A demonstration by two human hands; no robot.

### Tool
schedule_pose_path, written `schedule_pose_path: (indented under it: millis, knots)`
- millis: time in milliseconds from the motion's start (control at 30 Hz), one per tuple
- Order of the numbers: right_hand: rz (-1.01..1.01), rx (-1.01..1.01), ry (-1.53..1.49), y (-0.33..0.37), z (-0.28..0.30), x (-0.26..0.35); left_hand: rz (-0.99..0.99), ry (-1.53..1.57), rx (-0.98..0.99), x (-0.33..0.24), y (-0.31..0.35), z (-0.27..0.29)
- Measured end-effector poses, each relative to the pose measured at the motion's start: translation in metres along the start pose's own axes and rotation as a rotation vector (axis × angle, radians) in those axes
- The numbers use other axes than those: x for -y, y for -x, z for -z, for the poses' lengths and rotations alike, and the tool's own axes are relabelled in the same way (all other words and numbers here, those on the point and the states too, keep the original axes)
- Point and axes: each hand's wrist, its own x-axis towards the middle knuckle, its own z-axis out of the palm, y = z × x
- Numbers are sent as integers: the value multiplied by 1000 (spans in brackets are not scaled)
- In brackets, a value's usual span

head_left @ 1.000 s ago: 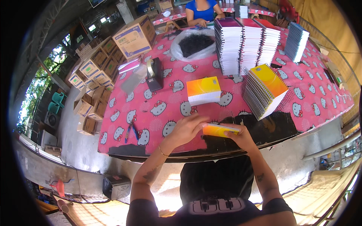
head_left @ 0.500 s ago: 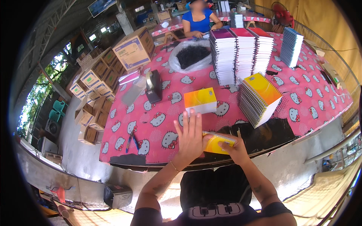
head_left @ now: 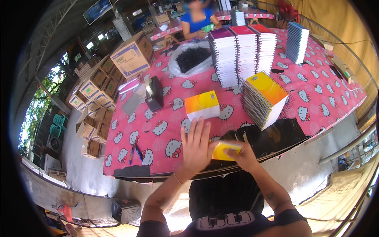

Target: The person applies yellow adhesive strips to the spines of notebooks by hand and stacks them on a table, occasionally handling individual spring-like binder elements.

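Observation:
A small yellow spiral notebook (head_left: 222, 154) is in my right hand (head_left: 245, 156), the thumb lying on its cover and the fingers beneath hidden. My left hand (head_left: 195, 152) is held flat with fingers stretched out, its thumb side against or close by the notebook's left end. Just beyond my left fingertips, a low stack of yellow-orange notebooks (head_left: 202, 104) rests on the table. To its right stands a taller stack of yellow spiral notebooks (head_left: 265, 96), wire bindings facing left.
Three tall notebook stacks (head_left: 225, 59) and a blue-covered stack (head_left: 297, 43) stand farther back. A plastic bag of black coils (head_left: 192, 59), a tape dispenser (head_left: 154, 94), a carton (head_left: 132, 55) and blue pens (head_left: 135, 153) share the pink table (head_left: 162, 144). A co-worker (head_left: 197, 19) sits opposite.
The view has shifted, so the table's things sit farther left and slightly higher. The notebook in my right hand has tilted a little. The co-worker's hand now has a green item.

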Motion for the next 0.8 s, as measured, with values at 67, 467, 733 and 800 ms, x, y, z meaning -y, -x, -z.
schedule_pose_path:
  millis: [67, 467, 733, 800]
  knots:
    - [15, 4, 1, -5, 7, 5, -93, 233, 144, 15, -15, 15]
    - [50, 134, 250, -9, 25, 26, -109, 530, 312, 24, -28, 35]
    - [44, 167, 232, -9, 20, 19, -8, 664, 441, 32, -29, 27]
    - [59, 165, 241, -9, 20, 17, 12, 643, 464, 30, -30, 29]
